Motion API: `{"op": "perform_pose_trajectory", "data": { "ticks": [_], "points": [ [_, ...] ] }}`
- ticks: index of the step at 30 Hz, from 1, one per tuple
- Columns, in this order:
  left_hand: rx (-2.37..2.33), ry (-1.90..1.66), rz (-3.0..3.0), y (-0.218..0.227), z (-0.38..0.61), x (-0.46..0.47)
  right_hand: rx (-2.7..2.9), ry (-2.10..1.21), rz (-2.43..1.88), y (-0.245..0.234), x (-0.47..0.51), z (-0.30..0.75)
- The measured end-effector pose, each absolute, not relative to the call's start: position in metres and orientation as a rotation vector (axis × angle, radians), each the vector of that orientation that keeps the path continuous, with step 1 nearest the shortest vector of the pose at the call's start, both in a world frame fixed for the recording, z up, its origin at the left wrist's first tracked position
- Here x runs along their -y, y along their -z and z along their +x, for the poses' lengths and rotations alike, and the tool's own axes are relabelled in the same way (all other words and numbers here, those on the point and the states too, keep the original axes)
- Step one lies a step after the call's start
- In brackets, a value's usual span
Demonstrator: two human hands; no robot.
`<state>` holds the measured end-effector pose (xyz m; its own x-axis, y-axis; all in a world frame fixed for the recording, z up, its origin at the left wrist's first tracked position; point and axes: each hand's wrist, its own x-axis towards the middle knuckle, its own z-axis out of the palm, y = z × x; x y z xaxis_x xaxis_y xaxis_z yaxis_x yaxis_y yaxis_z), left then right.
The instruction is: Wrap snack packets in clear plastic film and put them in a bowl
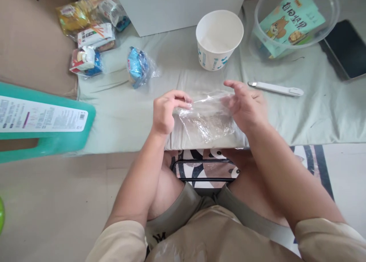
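Note:
A clear plastic bag [207,119] lies crumpled at the front edge of a low surface covered with pale green cloth [128,113]. My left hand [166,109] is curled, pinching the bag's upper left edge. My right hand [246,106] rests on the bag's right side with fingers bent and partly behind the film. A white paper cup [219,39] stands just beyond the bag, open and empty-looking. A white slim tool [276,88] lies to the right of my right hand.
Several snack packets [88,33] lie at the far left, and a blue wrapped one [138,67] lies nearer. A clear bowl [297,18] holds a green box. A dark tablet [347,48] sits at right, a green stool [42,121] at left, a white box [180,7] behind.

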<state>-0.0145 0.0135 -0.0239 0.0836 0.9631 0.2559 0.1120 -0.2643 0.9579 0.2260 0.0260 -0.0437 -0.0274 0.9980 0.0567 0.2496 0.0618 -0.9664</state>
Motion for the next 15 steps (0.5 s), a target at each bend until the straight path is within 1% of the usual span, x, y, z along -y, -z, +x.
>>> {"op": "perform_pose_trajectory", "data": {
  "ticks": [7, 15],
  "points": [
    [-1.359, -1.323, 1.521, 0.020, -0.008, -0.018, 1.549, -1.050, -1.332, 0.036, -0.021, 0.227],
    [-1.322, -1.450, 1.364, 0.033, -0.016, -0.028, 1.722, -1.068, -1.319, 0.051, -0.021, 0.227]
  ]
}}
